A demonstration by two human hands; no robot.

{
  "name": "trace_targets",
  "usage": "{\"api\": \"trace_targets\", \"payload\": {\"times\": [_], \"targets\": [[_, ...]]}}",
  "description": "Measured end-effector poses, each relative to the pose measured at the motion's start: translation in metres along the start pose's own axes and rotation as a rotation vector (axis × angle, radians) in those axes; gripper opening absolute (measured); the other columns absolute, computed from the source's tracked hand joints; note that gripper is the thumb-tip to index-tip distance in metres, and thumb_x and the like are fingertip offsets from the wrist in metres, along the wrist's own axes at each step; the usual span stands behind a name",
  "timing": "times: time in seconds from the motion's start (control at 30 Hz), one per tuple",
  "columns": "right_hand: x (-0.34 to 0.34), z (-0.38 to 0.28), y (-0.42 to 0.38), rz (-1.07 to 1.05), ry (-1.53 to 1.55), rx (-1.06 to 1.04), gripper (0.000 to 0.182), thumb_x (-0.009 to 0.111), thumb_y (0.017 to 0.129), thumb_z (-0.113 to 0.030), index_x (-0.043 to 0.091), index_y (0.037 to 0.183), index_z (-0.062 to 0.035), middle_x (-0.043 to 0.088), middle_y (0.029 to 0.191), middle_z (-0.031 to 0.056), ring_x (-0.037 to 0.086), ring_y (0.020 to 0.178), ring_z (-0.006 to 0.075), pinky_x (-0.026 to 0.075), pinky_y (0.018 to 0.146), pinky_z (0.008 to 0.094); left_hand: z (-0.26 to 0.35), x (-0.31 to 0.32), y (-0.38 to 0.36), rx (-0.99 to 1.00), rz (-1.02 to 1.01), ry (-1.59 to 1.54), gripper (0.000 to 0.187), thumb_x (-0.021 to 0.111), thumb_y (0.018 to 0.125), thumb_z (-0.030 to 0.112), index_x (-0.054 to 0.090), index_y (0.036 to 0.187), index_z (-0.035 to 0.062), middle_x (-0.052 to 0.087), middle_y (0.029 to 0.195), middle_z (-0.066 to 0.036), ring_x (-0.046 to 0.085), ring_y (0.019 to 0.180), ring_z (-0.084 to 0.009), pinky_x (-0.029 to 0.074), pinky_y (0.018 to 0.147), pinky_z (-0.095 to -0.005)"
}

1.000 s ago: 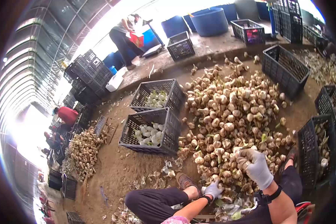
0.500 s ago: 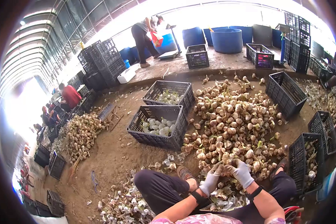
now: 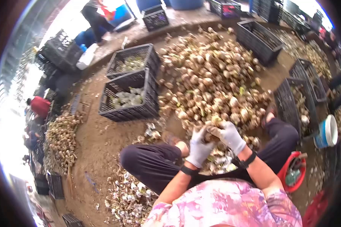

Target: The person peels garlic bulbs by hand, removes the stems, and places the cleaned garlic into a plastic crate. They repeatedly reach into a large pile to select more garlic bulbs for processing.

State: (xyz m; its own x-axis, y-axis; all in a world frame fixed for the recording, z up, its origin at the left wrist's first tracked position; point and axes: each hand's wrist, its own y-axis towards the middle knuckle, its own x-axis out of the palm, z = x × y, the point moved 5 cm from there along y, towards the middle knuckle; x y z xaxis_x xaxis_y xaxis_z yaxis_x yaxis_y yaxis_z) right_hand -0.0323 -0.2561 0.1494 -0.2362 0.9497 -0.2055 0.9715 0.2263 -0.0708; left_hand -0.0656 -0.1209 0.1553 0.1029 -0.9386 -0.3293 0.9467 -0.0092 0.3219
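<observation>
Both my hands, in white gloves with dirt-browned fingers, meet at the near edge of a large heap of unpeeled garlic (image 3: 212,79). My left hand (image 3: 200,145) and my right hand (image 3: 228,135) are closed around a garlic bulb (image 3: 208,137), which the fingers mostly hide. Below them, between my legs, lie loose pale garlic skins (image 3: 219,160). Left of the heap, a black crate (image 3: 130,113) contains cleaned white garlic bulbs (image 3: 127,97). Just behind it stands another crate (image 3: 113,62) with more cleaned bulbs.
Peelings (image 3: 130,196) are scattered by my left knee. On my right are a red basin (image 3: 295,170), a white-and-blue bucket (image 3: 327,130) and a crate with garlic waste (image 3: 288,98). A black crate (image 3: 259,41) sits beyond the heap. Co-workers are at the left, one in a red top (image 3: 39,106).
My view has tilted down and turned, so the crates and heap appear higher and further left. My hands stay together around the garlic bulb, drawn slightly nearer my body.
</observation>
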Motion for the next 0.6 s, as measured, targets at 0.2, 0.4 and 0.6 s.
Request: {"api": "trace_targets", "payload": {"times": [0.2,0.4,0.6], "targets": [[-0.006,0.0,-0.005,-0.192,0.403,0.27,0.025,0.067,0.09,-0.021,0.07,0.103,0.0004,0.068,0.084,-0.0009,0.06,0.074,0.0064,0.049,0.067,0.0234,-0.013,0.004,-0.002,-0.33,-0.18,-0.423,0.06,0.076,0.078,0.01,0.051,0.131,-0.0026,0.063,0.105,-0.008,0.06,0.094,-0.0152,0.049,0.082,-0.0269],[-0.009,-0.001,-0.011,-0.123,0.603,0.342,0.029,0.068,0.089,-0.02,0.066,0.11,-0.0004,0.065,0.083,-0.0024,0.059,0.065,0.0044,0.047,0.058,0.0196,-0.028,0.009,-0.006,-0.474,-0.218,-0.838,0.084,0.078,0.081,0.019,0.028,0.145,-0.0027,0.062,0.11,-0.007,0.06,0.1,-0.0126,0.05,0.085,-0.0246],[-0.011,-0.013,-0.005,-0.099,0.36,0.124,0.037,0.072,0.087,-0.028,0.066,0.109,0.0014,0.067,0.092,0.0003,0.058,0.083,0.0054,0.047,0.073,0.0212,-0.012,0.003,0.003,-0.203,-0.163,-0.534,0.087,0.079,0.078,0.007,0.025,0.146,-0.0021,0.053,0.126,-0.01,0.057,0.109,-0.0152,0.05,0.09,-0.029]]}}
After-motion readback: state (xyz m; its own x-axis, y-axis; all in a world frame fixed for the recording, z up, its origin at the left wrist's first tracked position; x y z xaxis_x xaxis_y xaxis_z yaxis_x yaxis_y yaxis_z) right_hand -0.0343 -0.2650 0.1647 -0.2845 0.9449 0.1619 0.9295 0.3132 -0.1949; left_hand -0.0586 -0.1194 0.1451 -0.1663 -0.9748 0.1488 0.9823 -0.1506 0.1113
